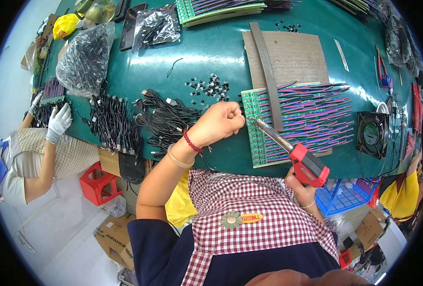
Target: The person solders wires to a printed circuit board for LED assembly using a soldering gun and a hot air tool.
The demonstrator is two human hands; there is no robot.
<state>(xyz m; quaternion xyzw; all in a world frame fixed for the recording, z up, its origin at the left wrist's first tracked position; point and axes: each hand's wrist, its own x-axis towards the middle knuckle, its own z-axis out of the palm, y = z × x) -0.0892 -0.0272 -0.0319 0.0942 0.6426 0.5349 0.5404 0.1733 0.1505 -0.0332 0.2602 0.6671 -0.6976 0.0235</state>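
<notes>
My right hand (301, 188) is wrapped round the grip of a red and black soldering gun (309, 164). The gun's metal tip meets the left edge of a green circuit board panel (259, 152) and appears to touch it. Just left of that tip, my left hand (223, 125) is closed at the panel's edge, its fingertips pinched; what they hold is too small to make out. Many thin pink, blue and black wires (311, 117) run rightward from the panel. A flat grey bar (269, 78) lies across the panel and the brown board (297, 55) beneath it.
Small black connectors (211, 88) lie scattered beyond my left hand, with bundled black cables (166, 114) nearer. A small black fan (372, 134) stands at right, pliers (384, 74) behind it. A stack of wired panels (221, 14) is at the back. A gloved co-worker's hand (59, 121) works at far left.
</notes>
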